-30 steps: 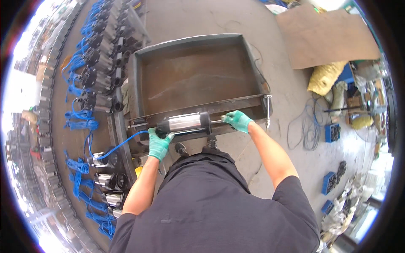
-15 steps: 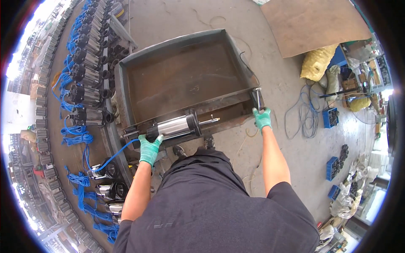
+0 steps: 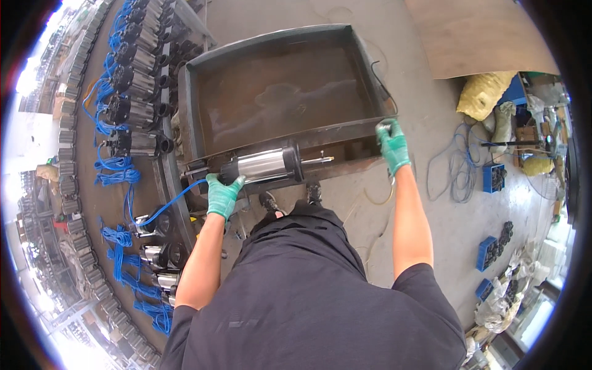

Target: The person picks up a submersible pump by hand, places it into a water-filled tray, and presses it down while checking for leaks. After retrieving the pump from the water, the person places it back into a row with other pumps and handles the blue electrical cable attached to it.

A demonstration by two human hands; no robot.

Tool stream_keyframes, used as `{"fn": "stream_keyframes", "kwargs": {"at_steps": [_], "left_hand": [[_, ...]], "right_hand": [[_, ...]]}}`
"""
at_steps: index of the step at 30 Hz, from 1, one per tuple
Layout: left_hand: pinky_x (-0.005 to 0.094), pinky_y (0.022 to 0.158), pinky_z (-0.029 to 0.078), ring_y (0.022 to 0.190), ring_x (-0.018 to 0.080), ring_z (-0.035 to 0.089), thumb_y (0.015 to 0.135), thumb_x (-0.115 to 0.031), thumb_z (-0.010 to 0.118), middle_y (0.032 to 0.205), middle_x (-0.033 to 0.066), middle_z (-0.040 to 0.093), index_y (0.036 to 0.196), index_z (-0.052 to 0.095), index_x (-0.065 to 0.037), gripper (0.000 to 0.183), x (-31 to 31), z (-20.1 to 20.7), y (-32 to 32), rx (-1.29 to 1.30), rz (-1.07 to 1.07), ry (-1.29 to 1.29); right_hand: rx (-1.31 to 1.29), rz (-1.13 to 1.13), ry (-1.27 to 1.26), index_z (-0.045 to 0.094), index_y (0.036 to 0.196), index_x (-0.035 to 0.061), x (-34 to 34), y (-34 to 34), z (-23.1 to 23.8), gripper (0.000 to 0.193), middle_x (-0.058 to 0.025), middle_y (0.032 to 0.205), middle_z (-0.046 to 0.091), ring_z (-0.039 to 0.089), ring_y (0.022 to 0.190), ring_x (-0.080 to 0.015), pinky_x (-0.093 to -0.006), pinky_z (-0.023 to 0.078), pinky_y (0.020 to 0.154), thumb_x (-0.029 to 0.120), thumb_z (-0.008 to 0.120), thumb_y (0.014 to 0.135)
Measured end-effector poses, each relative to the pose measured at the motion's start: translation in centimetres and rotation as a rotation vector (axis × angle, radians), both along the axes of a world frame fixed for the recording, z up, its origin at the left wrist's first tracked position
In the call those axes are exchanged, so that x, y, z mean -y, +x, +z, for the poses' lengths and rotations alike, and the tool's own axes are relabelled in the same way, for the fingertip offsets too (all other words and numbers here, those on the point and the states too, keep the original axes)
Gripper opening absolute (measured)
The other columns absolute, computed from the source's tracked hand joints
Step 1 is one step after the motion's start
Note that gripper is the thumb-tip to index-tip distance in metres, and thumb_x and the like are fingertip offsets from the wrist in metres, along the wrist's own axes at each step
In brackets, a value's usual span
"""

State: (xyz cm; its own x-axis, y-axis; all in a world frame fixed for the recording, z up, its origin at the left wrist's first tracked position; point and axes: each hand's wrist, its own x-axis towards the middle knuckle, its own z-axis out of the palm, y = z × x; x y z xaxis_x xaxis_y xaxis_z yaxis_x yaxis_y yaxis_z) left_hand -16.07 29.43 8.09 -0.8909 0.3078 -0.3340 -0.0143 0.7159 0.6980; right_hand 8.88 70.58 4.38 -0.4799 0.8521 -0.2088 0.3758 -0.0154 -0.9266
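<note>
A silver, black-ended cylindrical motor lies sideways along the near edge of a metal water tank. Its thin shaft points right. In a green glove, my left hand grips the motor's black left end, thumb on top, beside the blue cable that runs off to the left. My right hand, gloved too, is curled closed at the tank's near right corner, over the spot of a silver metal handle. The glove hides most of that handle.
Several similar motors with coiled blue cables line the rack at left. A thin dark hose hangs over the tank's right side. Rightward on the floor are loose cable, blue bins and a yellow sack.
My right hand has moved up from the handle's lower end to its top and closed there. The left hand keeps its grip on the motor. The whole view has shifted slightly.
</note>
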Motion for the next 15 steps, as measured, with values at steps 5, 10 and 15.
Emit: {"fn": "stream_keyframes", "kwargs": {"at_steps": [5,10,15], "left_hand": [[0.0379,0.092,0.051,0.100,0.0291,0.065,0.078,-0.029,0.089,0.114,0.0218,0.066,0.126,0.044,0.008,0.076,0.1,0.0,-0.3,-0.001,-0.029,-0.058],[0.0386,0.093,0.051,0.102,0.0313,0.065,0.076,-0.033,0.089,0.116,0.0241,0.066,0.126,0.046,0.009,0.078,0.8,-0.8,-0.6,-0.043,-0.054,-0.090],[0.0390,0.092,0.051,0.102,0.0330,0.066,0.076,-0.035,0.089,0.114,0.0249,0.067,0.127,0.046,0.010,0.081,0.5,0.2,-0.5,-0.038,-0.068,-0.094]], "right_hand": [[-0.093,0.159,-0.392,0.064,0.087,0.0119,7.9,-2.5,1.6,0.010,0.0033,0.067,0.056,0.049,0.054,-0.0070,-0.0245,0.038,0.047,0.010,0.056,0.092],[-0.073,0.185,-0.586,0.066,0.083,0.0121,10.4,-4.4,1.4,0.020,0.0027,0.064,0.055,0.045,0.047,-0.0065,-0.0240,0.033,0.040,0.010,0.049,0.092],[-0.080,0.149,-0.640,0.067,0.083,0.0117,10.7,-4.8,1.1,0.024,0.0022,0.062,0.055,0.042,0.044,-0.0067,-0.0238,0.030,0.039,0.011,0.045,0.093]]}}
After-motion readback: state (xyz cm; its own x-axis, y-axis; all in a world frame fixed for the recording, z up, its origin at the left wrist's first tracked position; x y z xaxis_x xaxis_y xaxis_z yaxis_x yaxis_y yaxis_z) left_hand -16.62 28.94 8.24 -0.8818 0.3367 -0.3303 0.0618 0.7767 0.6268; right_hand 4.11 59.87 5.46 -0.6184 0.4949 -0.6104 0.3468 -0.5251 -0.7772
